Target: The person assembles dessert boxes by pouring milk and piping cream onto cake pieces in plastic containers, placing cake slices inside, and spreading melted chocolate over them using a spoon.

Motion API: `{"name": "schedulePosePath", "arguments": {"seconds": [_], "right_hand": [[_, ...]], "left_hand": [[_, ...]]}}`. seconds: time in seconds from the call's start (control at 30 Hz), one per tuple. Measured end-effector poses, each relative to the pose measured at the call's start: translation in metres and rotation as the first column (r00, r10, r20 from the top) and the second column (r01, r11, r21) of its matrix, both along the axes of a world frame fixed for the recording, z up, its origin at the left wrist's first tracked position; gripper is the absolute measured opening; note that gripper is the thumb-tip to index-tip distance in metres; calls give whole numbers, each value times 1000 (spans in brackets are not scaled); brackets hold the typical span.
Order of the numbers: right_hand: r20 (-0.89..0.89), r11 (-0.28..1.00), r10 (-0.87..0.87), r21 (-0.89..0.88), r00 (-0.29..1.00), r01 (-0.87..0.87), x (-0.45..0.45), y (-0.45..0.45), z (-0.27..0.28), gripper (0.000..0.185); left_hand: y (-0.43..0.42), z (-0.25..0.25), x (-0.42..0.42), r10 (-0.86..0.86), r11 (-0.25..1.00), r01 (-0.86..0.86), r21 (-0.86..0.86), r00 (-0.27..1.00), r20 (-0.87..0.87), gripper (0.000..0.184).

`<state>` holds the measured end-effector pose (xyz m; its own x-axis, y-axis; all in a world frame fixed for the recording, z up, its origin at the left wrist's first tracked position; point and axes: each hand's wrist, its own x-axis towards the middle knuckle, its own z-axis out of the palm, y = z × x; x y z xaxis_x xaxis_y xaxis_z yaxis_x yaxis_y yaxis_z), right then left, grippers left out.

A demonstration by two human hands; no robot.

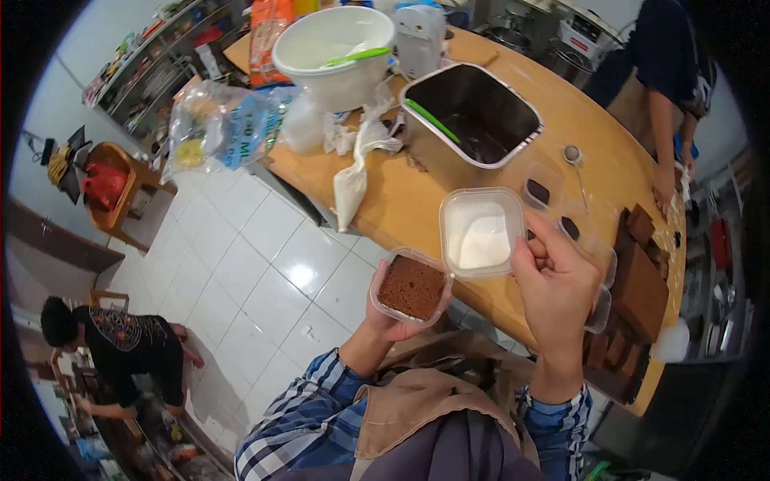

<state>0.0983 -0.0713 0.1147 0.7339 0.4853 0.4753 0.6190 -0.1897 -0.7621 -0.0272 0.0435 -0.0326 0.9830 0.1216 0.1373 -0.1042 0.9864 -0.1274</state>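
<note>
My left hand [387, 321] is wrapped round a clear square plastic tub [387, 311] with a brown cake layer [412, 287] in it. A pale layer shows at the tub's lower edge. To its upper right is a second clear tub [443, 210], with white cream [481, 236] inside. My right hand [557, 276] pinches this tub's right rim between thumb and fingers. Just beyond my right hand, small tubs with dark contents [538, 190] stand on the wooden table [593, 120]. A white piping bag [350, 188] lies near the table's left edge.
A deep metal pan [449, 164] with a green-handled tool stands mid-table. Behind it are a white bowl [309, 68] and a plastic bag [216, 132]. Brown cake blocks [642, 289] lie at right, near a small strainer [572, 154]. One person [132, 345] bends at left; another [666, 72] works at upper right.
</note>
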Motion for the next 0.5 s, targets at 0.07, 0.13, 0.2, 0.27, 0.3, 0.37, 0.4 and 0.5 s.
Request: {"name": "schedulePosePath", "arguments": {"seconds": [0.07, 0.13, 0.2, 0.27, 0.3, 0.37, 0.4, 0.5], "right_hand": [[96, 999, -25, -37, 995, 29, -1, -16, 11, 26], [187, 996, -41, -74, 981, 56, -2, -30, 18, 26], [271, 991, -46, -110, 961, 79, -2, -44, 21, 27], [298, 978, -63, -174, 953, 119, -3, -56, 26, 28], [311, 969, -70, -205, 948, 139, -4, -61, 27, 29], [321, 963, -94, -212, 942, 169, -5, -70, 26, 30], [326, 958, -108, -217, 939, 186, -5, -74, 25, 31], [435, 962, -66, -212, 898, 173, -1, -87, 21, 35]], "left_hand": [[-11, 10, 12, -61, 998, 61, -14, 998, -31, 63], [-25, 23, 22, -79, 997, 76, -27, 992, -97, 60], [-36, 26, 31, -71, 971, 113, 211, 978, -198, 56], [-44, 30, 39, -99, 924, 177, 340, 967, -233, 52], [-48, 32, 44, -113, 892, 209, 401, 962, -249, 50], [-56, 25, 52, -334, 943, 334, -5, 941, -61, 50], [-58, 27, 53, -346, 938, 347, 1, 936, -68, 50], [-66, 35, 57, -276, 923, 296, 247, 955, -114, 50]]}}
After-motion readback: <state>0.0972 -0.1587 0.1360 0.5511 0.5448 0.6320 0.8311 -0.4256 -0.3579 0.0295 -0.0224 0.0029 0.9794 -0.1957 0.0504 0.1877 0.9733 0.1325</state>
